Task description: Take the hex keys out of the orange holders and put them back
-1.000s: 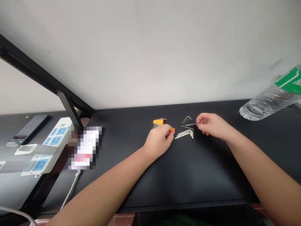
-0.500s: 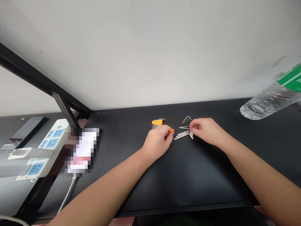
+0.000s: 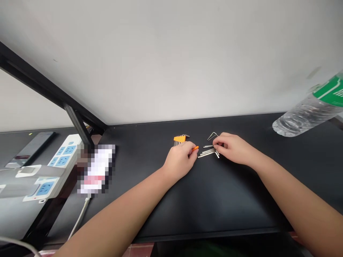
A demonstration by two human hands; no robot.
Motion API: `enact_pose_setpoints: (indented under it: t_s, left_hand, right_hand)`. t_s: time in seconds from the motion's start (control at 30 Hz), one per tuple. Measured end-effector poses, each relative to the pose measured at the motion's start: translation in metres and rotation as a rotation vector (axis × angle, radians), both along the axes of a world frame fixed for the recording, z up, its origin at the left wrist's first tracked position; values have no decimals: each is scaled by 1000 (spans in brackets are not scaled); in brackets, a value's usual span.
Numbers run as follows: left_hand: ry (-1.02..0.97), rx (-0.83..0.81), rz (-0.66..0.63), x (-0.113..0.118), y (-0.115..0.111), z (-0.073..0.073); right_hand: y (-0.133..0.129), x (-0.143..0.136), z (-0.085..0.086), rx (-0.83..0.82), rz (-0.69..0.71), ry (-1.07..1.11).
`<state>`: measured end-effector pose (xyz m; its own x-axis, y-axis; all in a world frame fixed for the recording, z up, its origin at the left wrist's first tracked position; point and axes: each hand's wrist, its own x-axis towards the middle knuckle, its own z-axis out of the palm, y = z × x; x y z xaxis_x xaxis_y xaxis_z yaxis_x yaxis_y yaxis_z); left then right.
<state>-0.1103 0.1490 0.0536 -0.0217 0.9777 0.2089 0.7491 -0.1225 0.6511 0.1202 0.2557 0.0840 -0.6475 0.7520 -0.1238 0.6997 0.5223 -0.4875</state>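
My left hand (image 3: 180,160) rests on the black table, its fingers closed on a small orange holder (image 3: 196,148) whose tip sticks out past the thumb. Just behind that hand lies a second orange holder (image 3: 179,138) with several hex keys in it. My right hand (image 3: 230,147) is closed, thumb and forefinger pinching one of the loose hex keys near its end. Below its fingertips, a small group of L-shaped hex keys (image 3: 207,152) lies on the table. Bent hex keys (image 3: 213,135) also lie farther back, close to the right knuckles.
A clear water bottle with a green label (image 3: 302,114) is at the right. On the left are a blurred-out phone (image 3: 96,169) with a white cable, a white power strip (image 3: 68,153) with plugs, a dark phone (image 3: 31,149) and a black metal frame (image 3: 77,123).
My right hand has shifted slightly left, its fingertips moving farther over the loose hex keys. My left hand keeps its grip in the same place. The camera view has shifted a little.
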Motion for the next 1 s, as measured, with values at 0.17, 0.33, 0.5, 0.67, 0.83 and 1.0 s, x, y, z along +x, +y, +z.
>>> enact_pose_setpoints:
  t_s: [0.17, 0.33, 0.5, 0.67, 0.83, 1.0]
  left_hand:
    - [-10, 4, 4, 0, 0, -1]
    - [-12, -6, -7, 0, 0, -1]
    - [-15, 6, -8, 0, 0, 0]
    - [-7, -2, -21, 0, 0, 0]
    - [-13, -18, -23, -1, 0, -2]
    - [-16, -12, -30, 1, -1, -2]
  right_hand:
    - [0, 2, 1, -10, 36, 33]
    - [21, 5, -14, 238, -93, 146]
    - [36, 6, -29, 299, 53, 155]
    - [30, 9, -19, 297, 74, 39]
    - [25, 12, -13, 288, 91, -23]
    - [29, 4, -20, 321, 94, 12]
